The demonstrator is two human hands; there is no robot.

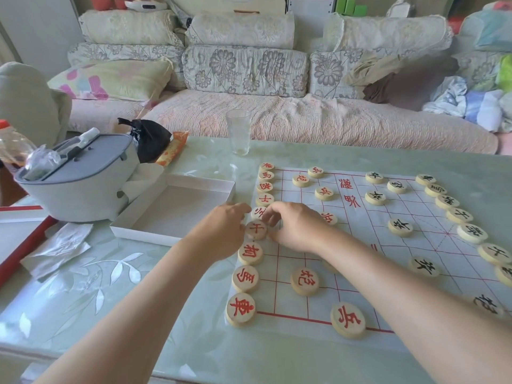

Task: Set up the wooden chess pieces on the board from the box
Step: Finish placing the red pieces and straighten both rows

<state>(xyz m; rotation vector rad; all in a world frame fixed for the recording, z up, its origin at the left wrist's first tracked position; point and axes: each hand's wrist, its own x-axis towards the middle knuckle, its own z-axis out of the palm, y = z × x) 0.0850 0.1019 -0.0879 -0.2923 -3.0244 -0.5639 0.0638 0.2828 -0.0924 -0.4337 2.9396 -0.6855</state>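
Both hands are met at the middle of the red row on the left edge of the board [360, 245]. The right hand [293, 225] is curled, fingers bent onto the middle piece [258, 212] (half hidden under the knuckles, character not readable). This is taken as a pinch on its rim.

The left hand [221, 234] is set on the box side, fingertips at or just beside the next piece [256, 230] toward the person. Whether that piece is gripped cannot be told, as the fingers are hidden behind the back of the hand.

Key relation: the middle piece lies between the two hands. It is held by the right hand from the board side and flanked by the left hand from the outer edge.

It is a round disc lying flat on the sheet, so no long axis has to be aligned. Only the row line counts, and it runs straight away from the person.

The box [138, 234] is seen on the tabletop [110, 286] left of the board, with no pieces visible in it. Both back rows look filled.

Judged: a final nudge into line is needed, a small slide along the sheet. Close neighbours could be knocked.
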